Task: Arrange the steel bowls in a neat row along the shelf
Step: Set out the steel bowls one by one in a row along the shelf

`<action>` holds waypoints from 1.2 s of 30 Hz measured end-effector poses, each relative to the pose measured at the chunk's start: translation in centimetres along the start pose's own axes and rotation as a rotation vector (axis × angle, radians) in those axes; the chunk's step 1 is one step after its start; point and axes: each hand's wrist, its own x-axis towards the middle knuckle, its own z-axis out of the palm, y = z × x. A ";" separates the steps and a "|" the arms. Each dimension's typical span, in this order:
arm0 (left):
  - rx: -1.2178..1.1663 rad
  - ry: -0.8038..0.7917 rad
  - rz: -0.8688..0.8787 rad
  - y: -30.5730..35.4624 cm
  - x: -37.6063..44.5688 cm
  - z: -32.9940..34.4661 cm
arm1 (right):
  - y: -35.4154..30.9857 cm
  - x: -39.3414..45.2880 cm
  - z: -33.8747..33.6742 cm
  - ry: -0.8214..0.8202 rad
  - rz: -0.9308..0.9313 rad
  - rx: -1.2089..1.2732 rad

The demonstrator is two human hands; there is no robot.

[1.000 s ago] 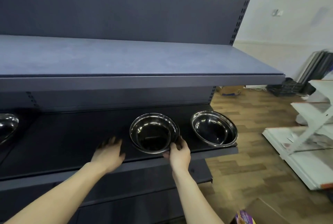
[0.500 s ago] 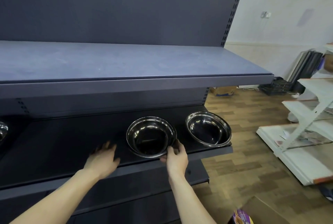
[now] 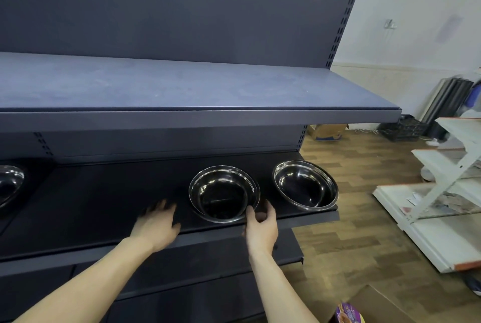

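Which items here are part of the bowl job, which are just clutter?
Job: middle bowl, right bowl, left bowl, lower shelf, left hand, right hand.
Clutter: white rack, black crate, cardboard box, purple packet.

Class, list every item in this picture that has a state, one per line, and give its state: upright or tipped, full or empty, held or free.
middle bowl: upright, empty, right fingertips at its near rim
right bowl: upright, empty, untouched, at shelf end
left bowl: partly out of frame, untouched
left hand: open, flat on lower shelf
right hand: open, fingers curled
upper shelf: bare
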 end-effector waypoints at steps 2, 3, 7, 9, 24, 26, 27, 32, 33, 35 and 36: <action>0.001 0.024 0.008 -0.3 -0.2 -0.1 | -0.7 -0.6 0.3 0.045 -0.115 -0.097; 0.002 0.035 0.009 -0.5 -0.3 -0.1 | -1.1 -0.9 0.7 0.015 -0.173 -0.127; 0.012 0.078 -0.009 -2.1 -0.8 -0.4 | -3.1 -2.4 4.2 -0.227 -0.410 -0.371; 0.026 0.112 -0.028 -3.4 -1.1 -0.6 | -4.0 -3.8 6.6 -0.396 -0.535 -0.575; 0.020 0.327 -0.280 -19.5 -8.1 -2.0 | -3.4 -16.0 22.7 -0.921 -0.862 -1.128; 0.010 0.347 -0.300 -21.8 -9.5 -2.0 | -3.2 -17.9 24.8 -0.962 -0.868 -1.120; 0.002 0.355 -0.309 -23.0 -10.2 -2.0 | -3.1 -18.8 25.7 -0.979 -0.867 -1.119; -0.038 0.377 -0.412 -28.4 -13.1 -1.4 | -2.5 -22.9 29.9 -1.078 -0.743 -1.068; -0.050 0.379 -0.433 -29.2 -13.5 -1.2 | -2.2 -23.5 30.6 -1.099 -0.710 -1.049; -0.075 0.367 -0.475 -30.7 -14.2 -0.8 | -1.6 -24.4 31.9 -1.133 -0.668 -1.017; -0.080 0.354 -0.495 -31.4 -14.4 -0.5 | -1.2 -24.7 32.6 -1.143 -0.656 -1.013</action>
